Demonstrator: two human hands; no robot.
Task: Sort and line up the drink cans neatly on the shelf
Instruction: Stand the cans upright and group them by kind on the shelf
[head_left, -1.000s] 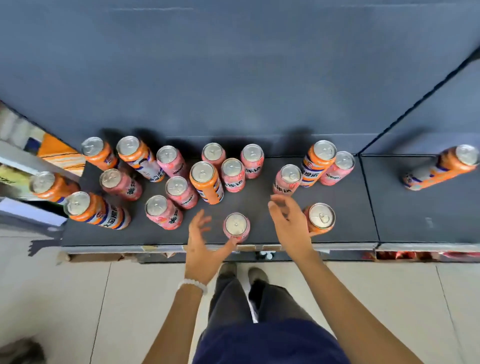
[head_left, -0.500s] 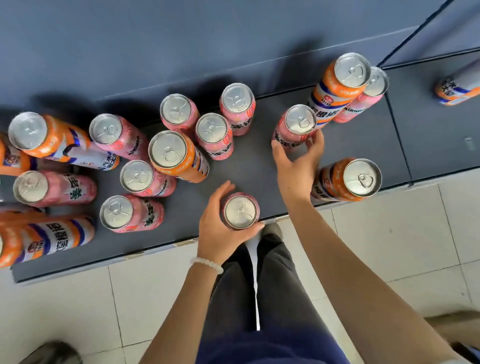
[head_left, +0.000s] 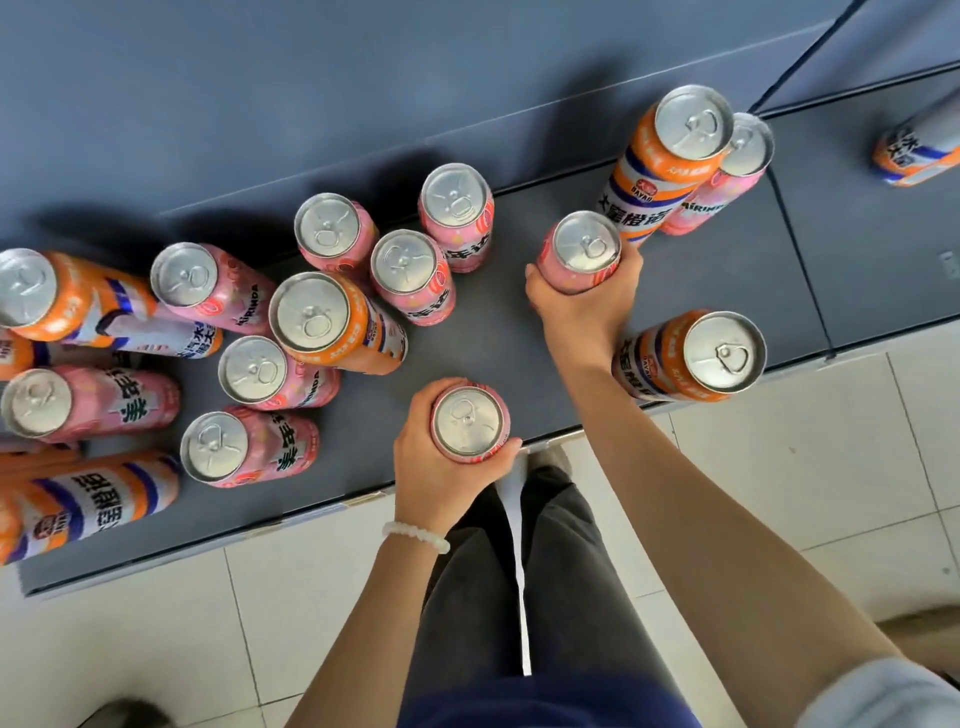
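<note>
Left hand and right hand each grip 1 pink can on the shelf.

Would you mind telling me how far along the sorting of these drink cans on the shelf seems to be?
Early days. Done: nothing looks lined up; pink and orange cans stand mixed on the shelf. In hand: the left hand grips a pink can near the front edge, and the right hand grips another pink can. Left: the mixed cluster and the orange cans at right need grouping.

bright, even light | soft shadows behind cans | wide-angle edge distortion
</note>
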